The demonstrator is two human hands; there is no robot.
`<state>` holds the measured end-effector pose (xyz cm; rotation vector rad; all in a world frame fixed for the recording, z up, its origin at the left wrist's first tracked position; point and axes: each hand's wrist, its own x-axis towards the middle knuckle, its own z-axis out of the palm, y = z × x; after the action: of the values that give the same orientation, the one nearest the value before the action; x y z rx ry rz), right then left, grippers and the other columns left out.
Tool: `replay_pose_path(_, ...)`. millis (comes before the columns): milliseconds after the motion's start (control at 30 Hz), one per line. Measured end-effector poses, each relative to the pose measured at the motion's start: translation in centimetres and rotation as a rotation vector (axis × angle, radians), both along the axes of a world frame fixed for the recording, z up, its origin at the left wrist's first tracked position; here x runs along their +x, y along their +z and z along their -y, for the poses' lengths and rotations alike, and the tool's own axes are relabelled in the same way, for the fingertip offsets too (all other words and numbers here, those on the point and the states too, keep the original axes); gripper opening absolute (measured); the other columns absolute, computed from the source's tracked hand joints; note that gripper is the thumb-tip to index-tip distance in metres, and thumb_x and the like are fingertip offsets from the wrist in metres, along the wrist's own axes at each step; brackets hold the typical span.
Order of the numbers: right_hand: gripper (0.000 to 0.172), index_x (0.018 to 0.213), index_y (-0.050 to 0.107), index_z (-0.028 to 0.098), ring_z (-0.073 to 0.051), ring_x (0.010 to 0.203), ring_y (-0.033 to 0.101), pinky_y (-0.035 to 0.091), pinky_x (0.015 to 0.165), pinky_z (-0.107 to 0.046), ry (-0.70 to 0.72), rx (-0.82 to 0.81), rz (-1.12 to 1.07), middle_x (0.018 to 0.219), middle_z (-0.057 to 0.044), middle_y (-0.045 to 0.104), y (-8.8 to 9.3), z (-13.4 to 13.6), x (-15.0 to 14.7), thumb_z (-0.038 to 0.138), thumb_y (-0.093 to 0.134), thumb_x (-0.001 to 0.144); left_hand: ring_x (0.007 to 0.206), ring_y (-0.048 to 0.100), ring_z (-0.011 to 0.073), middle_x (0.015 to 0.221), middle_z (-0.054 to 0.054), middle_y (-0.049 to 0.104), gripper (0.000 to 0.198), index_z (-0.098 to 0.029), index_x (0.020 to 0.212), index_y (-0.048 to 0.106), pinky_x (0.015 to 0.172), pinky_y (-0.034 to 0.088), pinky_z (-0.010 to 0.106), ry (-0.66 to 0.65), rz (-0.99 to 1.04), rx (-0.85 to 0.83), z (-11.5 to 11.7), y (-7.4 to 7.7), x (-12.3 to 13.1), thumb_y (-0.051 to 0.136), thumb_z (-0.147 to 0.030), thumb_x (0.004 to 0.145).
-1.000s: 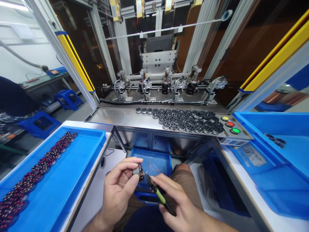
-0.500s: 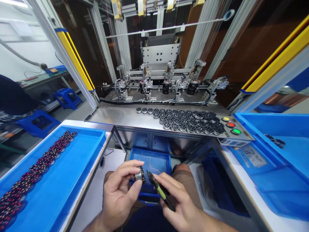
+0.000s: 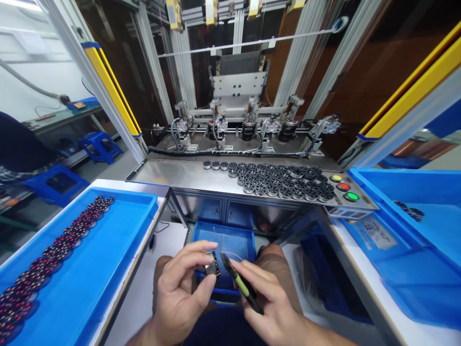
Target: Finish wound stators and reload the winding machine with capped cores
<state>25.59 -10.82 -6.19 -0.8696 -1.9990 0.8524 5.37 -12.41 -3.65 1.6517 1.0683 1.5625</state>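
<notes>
Pinched between the thumb and fingers of my left hand [image 3: 185, 283] is a small round motor stator [image 3: 212, 265], its dark wound face turned to the right. My right hand [image 3: 268, 298] is wrapped around wire cutters [image 3: 242, 284] with black and green handles. The cutter's dark tip points up and left, close beside the stator with a small gap. A thin copper-coloured wire shows near the cutter's tip. Below both hands, a blue bin [image 3: 236, 234] sits between my knees with a few thin wire strands in it.
Many black-and-silver stators [image 3: 281, 180] stand in rows on the metal ledge [image 3: 173, 175], beside coloured push buttons [image 3: 345, 186]. A winding machine [image 3: 248, 127] stands behind. The left blue tray [image 3: 104, 259] holds wound stators [image 3: 57, 250]; another blue tray [image 3: 442, 230] is at right.
The stator has shifted slightly to the right and turned a little in my left fingers. The wire cutters have tilted slightly more upright beside it.
</notes>
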Motion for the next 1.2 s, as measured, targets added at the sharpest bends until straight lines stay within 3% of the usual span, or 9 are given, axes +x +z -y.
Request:
replay_pose_path(133,0.059,0.134,0.059,0.022,-0.028,0.111,0.065,0.053,0.099,-0.043,-0.058,-0.121,0.008,0.119,-0.011,0.070,0.4,-0.3,0.4,0.011,0.055,0.076,0.102,0.068,0.0232,0.136,0.008,0.057,0.034,-0.029,0.108,0.068,0.087,0.057,0.038,-0.026,-0.073,0.076,-0.2,-0.4,-0.7,0.070,-0.009,0.079)
replay_pose_path(267,0.059,0.135,0.058,0.021,-0.022,0.088,0.070,0.059,0.085,-0.037,-0.014,-0.297,-0.093,0.097,-0.009,0.073,1.2,0.1,1.2,0.009,0.053,0.077,0.105,0.068,0.0259,0.133,0.012,0.058,0.057,-0.029,0.124,0.061,0.087,0.060,0.040,0.066,-0.191,0.217,-0.4,-0.4,-0.9,0.075,-0.007,0.074)
replay_pose_path(367,0.060,0.136,0.056,0.024,-0.018,0.076,0.069,0.060,0.076,-0.031,0.006,-0.341,-0.152,0.092,-0.007,0.071,1.9,0.9,2.0,0.008,0.053,0.078,0.106,0.068,0.0249,0.128,0.010,0.061,0.057,-0.028,0.126,0.062,0.088,0.060,0.036,0.123,-0.315,0.297,-0.5,-0.3,-1.0,0.075,-0.008,0.074)
replay_pose_path(633,0.069,0.139,0.050,0.034,-0.018,0.085,0.070,0.058,0.080,-0.032,0.217,-0.501,-0.301,0.100,-0.006,0.069,3.0,2.5,2.7,0.006,0.054,0.077,0.099,0.072,0.0213,0.114,0.006,0.071,0.059,-0.029,0.130,0.060,0.085,0.061,0.027,0.264,-0.583,0.406,-0.4,-0.2,-1.2,0.076,-0.012,0.076)
replay_pose_path(800,0.063,0.140,0.049,0.033,-0.019,0.088,0.069,0.058,0.082,-0.034,0.257,-0.574,-0.282,0.102,-0.007,0.068,2.8,2.3,2.4,0.013,0.056,0.081,0.102,0.072,0.0216,0.111,0.006,0.074,0.063,-0.026,0.134,0.057,0.092,0.059,0.030,0.215,-0.531,0.444,-0.6,0.3,-1.2,0.071,-0.003,0.077)
replay_pose_path(1000,0.060,0.142,0.047,0.032,-0.019,0.091,0.068,0.056,0.084,-0.034,0.276,-0.628,-0.304,0.105,-0.008,0.067,2.7,2.1,2.2,0.018,0.057,0.084,0.099,0.073,0.0219,0.107,0.007,0.076,0.059,-0.024,0.128,0.058,0.088,0.061,0.034,0.187,-0.396,0.465,-0.9,0.8,-1.1,0.069,0.001,0.075)
replay_pose_path(1200,0.056,0.141,0.049,0.027,-0.017,0.083,0.064,0.055,0.078,-0.033,0.278,-0.707,-0.337,0.098,-0.008,0.063,2.9,2.2,1.5,0.022,0.059,0.085,0.105,0.071,0.0211,0.110,0.011,0.075,0.057,-0.015,0.127,0.057,0.093,0.060,0.035,0.140,-0.346,0.511,-1.0,0.5,-1.0,0.066,0.007,0.076)
